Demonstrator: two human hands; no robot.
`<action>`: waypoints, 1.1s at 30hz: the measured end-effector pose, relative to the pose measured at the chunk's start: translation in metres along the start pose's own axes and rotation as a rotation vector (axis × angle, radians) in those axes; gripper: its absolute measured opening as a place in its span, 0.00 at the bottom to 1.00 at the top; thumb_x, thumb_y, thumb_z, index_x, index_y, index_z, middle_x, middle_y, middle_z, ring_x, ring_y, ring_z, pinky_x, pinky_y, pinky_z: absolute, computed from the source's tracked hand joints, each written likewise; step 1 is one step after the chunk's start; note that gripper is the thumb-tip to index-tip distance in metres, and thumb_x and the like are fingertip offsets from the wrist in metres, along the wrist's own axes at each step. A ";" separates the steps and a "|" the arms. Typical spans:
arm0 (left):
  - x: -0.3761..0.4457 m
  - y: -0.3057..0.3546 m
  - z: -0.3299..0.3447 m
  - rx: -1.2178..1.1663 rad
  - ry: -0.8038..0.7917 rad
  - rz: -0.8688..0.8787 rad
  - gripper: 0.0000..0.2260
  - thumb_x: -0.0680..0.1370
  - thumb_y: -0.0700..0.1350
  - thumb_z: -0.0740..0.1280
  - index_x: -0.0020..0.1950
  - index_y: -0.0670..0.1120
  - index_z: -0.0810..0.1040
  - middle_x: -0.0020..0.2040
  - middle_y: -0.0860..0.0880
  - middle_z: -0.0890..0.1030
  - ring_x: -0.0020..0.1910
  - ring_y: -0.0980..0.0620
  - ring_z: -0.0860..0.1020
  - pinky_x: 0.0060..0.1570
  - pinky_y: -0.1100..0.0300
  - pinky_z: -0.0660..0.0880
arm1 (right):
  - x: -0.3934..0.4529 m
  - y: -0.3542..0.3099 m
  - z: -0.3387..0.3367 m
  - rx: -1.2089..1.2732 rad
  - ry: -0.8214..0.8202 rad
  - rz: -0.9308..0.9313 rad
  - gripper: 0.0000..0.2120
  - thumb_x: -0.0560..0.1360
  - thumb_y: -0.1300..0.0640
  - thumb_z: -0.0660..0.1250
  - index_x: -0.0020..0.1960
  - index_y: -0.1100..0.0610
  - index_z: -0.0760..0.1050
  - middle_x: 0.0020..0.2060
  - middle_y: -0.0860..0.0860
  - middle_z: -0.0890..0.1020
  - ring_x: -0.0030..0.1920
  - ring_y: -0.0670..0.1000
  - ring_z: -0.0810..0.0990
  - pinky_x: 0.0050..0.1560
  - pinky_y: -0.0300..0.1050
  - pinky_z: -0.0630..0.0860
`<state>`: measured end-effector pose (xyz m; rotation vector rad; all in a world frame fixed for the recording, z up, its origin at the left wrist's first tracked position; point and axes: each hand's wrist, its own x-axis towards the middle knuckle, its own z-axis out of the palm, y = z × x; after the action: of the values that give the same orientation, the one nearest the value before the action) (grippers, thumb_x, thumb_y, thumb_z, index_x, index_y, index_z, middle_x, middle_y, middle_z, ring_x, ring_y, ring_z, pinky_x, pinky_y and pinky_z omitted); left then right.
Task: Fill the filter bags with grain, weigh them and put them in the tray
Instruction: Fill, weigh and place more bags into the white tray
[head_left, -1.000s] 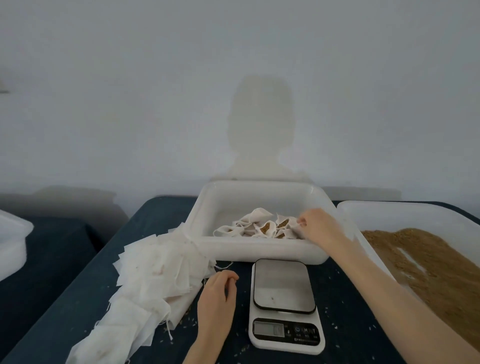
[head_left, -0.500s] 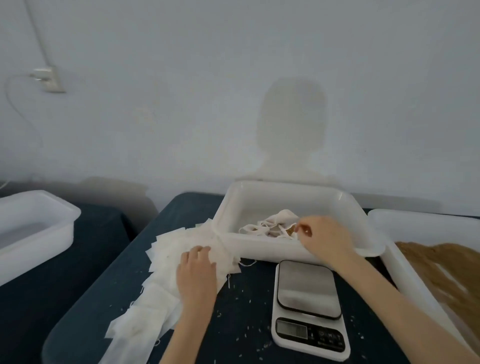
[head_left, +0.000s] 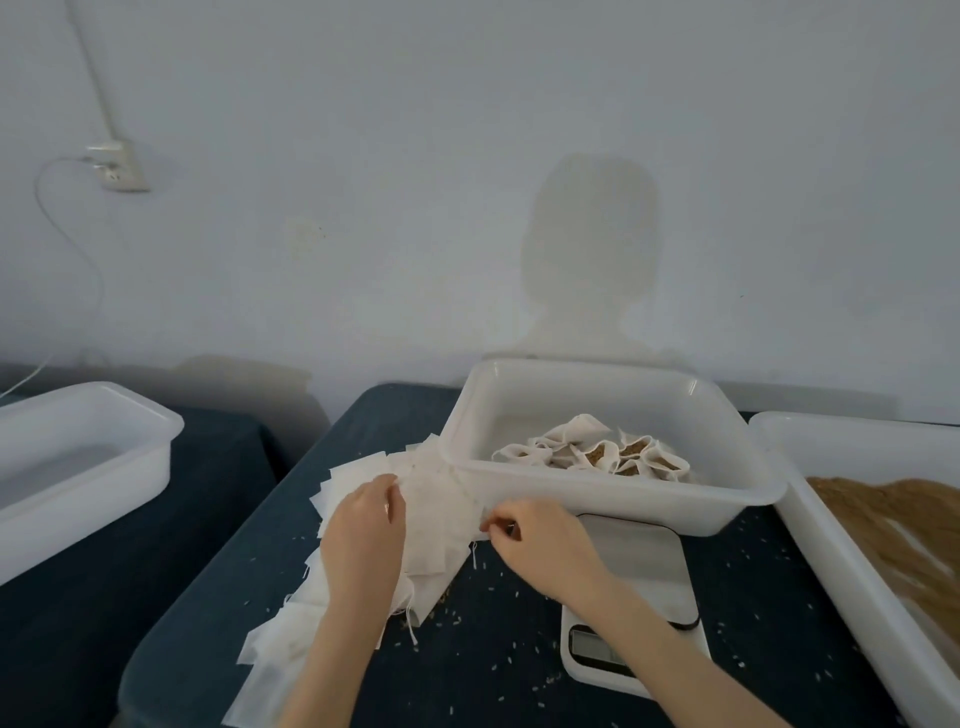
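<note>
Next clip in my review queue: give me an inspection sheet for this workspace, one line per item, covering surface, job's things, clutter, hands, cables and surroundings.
Surface: dark blue table, speckled with spilled grains.
Job's things: pile of empty filter bags on the table's left; white tray holding filled bags; scale in front of the tray, partly hidden by the right arm, display unreadable; grain bin at right.
Clutter: loose grains and bag strings around the pile.
Hands: left hand rests on the pile, pinching a bag edge; right hand pinches the bag's other edge.
Cables: white cable hanging from a wall socket.
Surroundings: pale wall with the person's shadow; second white bin on a neighbouring table, left.
</note>
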<state>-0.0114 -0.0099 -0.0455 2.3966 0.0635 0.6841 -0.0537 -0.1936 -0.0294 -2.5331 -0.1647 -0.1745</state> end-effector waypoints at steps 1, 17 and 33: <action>-0.001 0.004 -0.004 -0.041 0.030 0.000 0.11 0.81 0.44 0.59 0.56 0.48 0.81 0.47 0.52 0.83 0.42 0.53 0.76 0.40 0.60 0.68 | 0.002 -0.004 0.001 0.065 0.002 0.014 0.10 0.78 0.53 0.61 0.52 0.47 0.81 0.42 0.41 0.82 0.42 0.42 0.79 0.46 0.36 0.76; -0.043 0.058 -0.005 -0.199 -0.110 0.164 0.11 0.81 0.46 0.62 0.58 0.49 0.82 0.52 0.52 0.84 0.49 0.55 0.79 0.48 0.70 0.67 | 0.003 -0.033 -0.007 0.747 0.071 0.171 0.17 0.81 0.53 0.60 0.36 0.51 0.79 0.32 0.44 0.83 0.33 0.45 0.83 0.35 0.34 0.77; -0.081 0.106 0.017 -0.147 -0.227 0.171 0.06 0.77 0.56 0.66 0.51 0.59 0.80 0.44 0.61 0.81 0.38 0.63 0.76 0.35 0.74 0.65 | -0.052 0.030 -0.040 0.483 0.147 0.240 0.11 0.79 0.55 0.64 0.44 0.58 0.82 0.34 0.47 0.84 0.32 0.43 0.81 0.32 0.32 0.74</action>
<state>-0.0857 -0.1210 -0.0310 2.3385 -0.2805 0.4705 -0.1041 -0.2447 -0.0212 -2.0290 0.1408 -0.1981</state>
